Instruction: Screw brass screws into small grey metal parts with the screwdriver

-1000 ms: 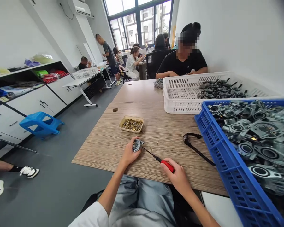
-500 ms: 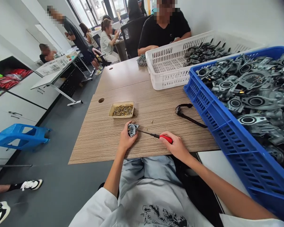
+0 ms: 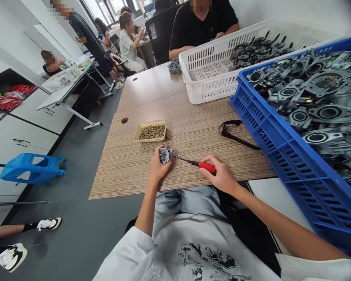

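A small grey metal carburetor body is gripped in my left hand, above the table near its front edge. My right hand is closed around the red handle of a screwdriver. Its thin dark shaft points left, and the tip meets the carburetor's right side; the exact contact point is too small to make out. Just beyond the shaft, two small brass pieces lie on the wood. Behind my left hand stands a cream tray full of small brass parts.
On the right, a blue crate is heaped with carburetor bodies. A white crate with more metal parts stands behind it. A black wristwatch lies beside the blue crate. Across the wooden table sits a person in black.
The camera view has shifted slightly. My hands keep their hold on the carburetor and screwdriver, and the tip stays at the carburetor's right side. The right fingers have shifted a little on the handle.
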{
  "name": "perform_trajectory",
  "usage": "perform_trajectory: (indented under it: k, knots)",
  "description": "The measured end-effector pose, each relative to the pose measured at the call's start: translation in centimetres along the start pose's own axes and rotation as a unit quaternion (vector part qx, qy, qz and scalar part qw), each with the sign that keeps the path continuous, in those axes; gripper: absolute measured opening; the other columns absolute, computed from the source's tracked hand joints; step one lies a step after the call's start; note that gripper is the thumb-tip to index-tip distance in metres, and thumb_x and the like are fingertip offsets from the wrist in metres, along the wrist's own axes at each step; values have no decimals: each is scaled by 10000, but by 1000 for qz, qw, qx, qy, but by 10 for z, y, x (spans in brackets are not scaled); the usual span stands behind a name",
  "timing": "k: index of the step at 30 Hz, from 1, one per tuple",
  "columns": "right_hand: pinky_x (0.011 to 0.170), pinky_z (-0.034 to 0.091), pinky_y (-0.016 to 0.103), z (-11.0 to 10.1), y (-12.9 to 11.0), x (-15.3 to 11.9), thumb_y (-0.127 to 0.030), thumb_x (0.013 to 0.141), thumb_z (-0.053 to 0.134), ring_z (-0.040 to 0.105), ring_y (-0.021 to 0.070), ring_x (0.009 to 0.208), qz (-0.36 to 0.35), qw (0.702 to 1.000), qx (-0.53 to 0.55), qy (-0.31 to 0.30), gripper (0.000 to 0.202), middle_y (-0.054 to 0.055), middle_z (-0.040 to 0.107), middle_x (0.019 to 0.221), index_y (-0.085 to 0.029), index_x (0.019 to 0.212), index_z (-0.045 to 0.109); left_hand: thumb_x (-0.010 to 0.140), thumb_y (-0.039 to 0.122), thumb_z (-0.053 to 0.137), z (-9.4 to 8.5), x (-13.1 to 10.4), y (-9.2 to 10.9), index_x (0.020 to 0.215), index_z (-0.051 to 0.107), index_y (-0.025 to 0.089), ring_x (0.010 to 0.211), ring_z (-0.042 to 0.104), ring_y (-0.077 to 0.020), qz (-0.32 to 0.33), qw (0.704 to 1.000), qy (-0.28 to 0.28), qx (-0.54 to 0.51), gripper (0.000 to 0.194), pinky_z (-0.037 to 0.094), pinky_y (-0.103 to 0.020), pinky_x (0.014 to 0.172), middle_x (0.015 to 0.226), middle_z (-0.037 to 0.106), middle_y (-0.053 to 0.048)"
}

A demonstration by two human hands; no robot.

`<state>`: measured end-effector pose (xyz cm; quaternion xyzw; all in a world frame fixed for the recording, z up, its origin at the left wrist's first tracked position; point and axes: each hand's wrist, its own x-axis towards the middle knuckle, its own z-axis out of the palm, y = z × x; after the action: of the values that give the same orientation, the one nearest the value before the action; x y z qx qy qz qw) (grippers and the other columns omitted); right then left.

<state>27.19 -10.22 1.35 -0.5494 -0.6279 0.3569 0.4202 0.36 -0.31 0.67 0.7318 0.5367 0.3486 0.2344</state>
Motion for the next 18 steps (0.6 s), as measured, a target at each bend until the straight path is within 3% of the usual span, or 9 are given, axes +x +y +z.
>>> perform_trajectory:
  k: [8,18]
  knots:
    - [648,427,303,-1,1,2,-470,969,620,532,177,645,8,1000,-4,20,244,-9,630,723,-235,906,600,868,271,706,0,-1,-1,1384,527,216,893,668,-187,-1,1000,-2,11,548,530,-299,860,1071,713,-54]
    - [705,452,302,-2,0,2,-443,970,628,607,190,692,-4,1000,-7,28,213,4,696,787,-235,925,615,867,268,704,-2,-1,3,1383,531,222,918,678,-193,-9,1000,-8,15,546,530,-297,863,1095,719,-60]
